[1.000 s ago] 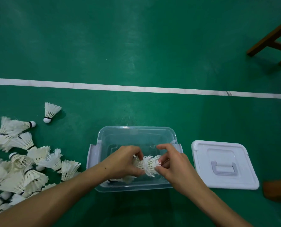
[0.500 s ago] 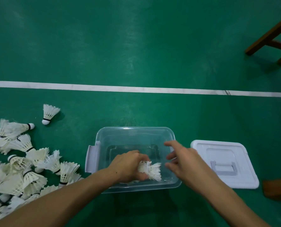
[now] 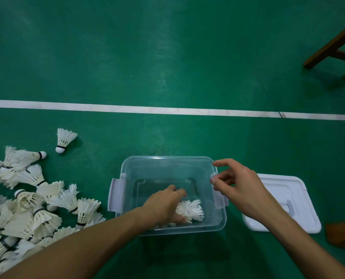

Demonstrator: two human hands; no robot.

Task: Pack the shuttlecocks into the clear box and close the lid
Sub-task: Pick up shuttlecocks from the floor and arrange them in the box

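1. The left hand [image 3: 163,206] reaches down inside the clear rectangular plastic box [image 3: 168,170], its fingers [image 3: 179,193] clamped on a small bunch of white feather shuttlecocks [image 3: 190,210] low against the box floor at the near side; how many are in the bunch cannot be told.
2. The right hand [image 3: 241,186] hovers over the right rim of the box, fingers spread apart and holding nothing, fingertips just beside the box's right pale latch flap [image 3: 213,176].
3. A second pale latch flap [image 3: 113,196] sticks out from the box's left side.
4. To the left on the green court floor [image 3: 167,57] lies a loose heap of white feather shuttlecocks [image 3: 26,204] with black bands near their cork tips, too overlapped to count; it runs off the picture's edge.
5. Right of the box, partly hidden by the right forearm, one white plastic lid [image 3: 288,198] with a recessed handle lies flat on the floor, off the box.
6. Farther out, one lone shuttlecock [image 3: 64,138] stands apart from the heap, cork down.
7. One white painted line [image 3: 167,110] crosses the floor beyond.
8. Brown wooden furniture legs [image 3: 334,45] stand at the far right.
9. No writing or brand can be read anywhere.
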